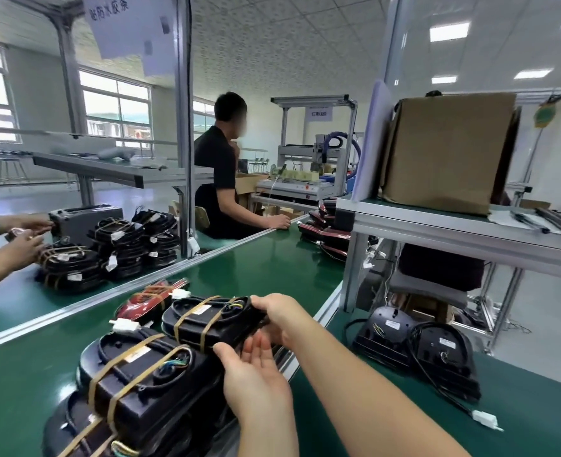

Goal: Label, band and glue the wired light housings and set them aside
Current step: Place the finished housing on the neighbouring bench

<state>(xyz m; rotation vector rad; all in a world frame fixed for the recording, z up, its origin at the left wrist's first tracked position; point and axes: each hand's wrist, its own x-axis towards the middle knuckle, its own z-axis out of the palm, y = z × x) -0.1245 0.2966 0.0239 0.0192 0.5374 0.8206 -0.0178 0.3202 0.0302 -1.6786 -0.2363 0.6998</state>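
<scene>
left hand [256, 374] open beside banded housing [213, 319] near belt edge [325, 311]

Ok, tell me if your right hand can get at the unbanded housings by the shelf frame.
Probably yes, once freed. The right hand is gripping the banded housing now. The unbanded housings sit on open green mat to its right, nothing between them.

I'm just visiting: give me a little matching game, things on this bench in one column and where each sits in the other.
Things:
1. cardboard box
2. banded housing
3. unbanded housings
4. white plug

Places:
A. in the right hand
B. on the raised shelf
C. end of a cable, on the mat
D. on the mat below the shelf

Pairs: 1-B, 2-A, 3-D, 4-C
</scene>
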